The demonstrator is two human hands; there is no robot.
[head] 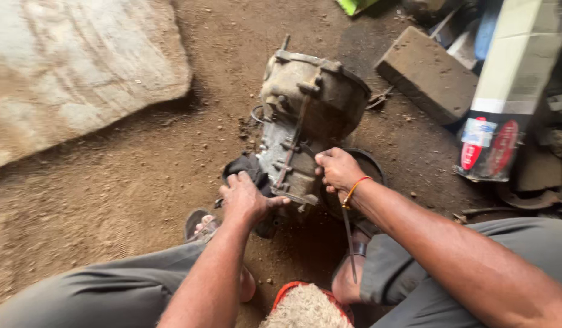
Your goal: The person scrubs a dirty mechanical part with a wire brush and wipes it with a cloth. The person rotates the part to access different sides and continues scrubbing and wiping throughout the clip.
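Your left hand [247,199] presses open-fingered on the heavy, greasy gearbox housing [308,115]; your right hand [338,170] grips its rigid flange. Hold by the edges.

L hand [247,200] palm down, fingers spread; R hand [338,170] fisted, both arms extended fwd.
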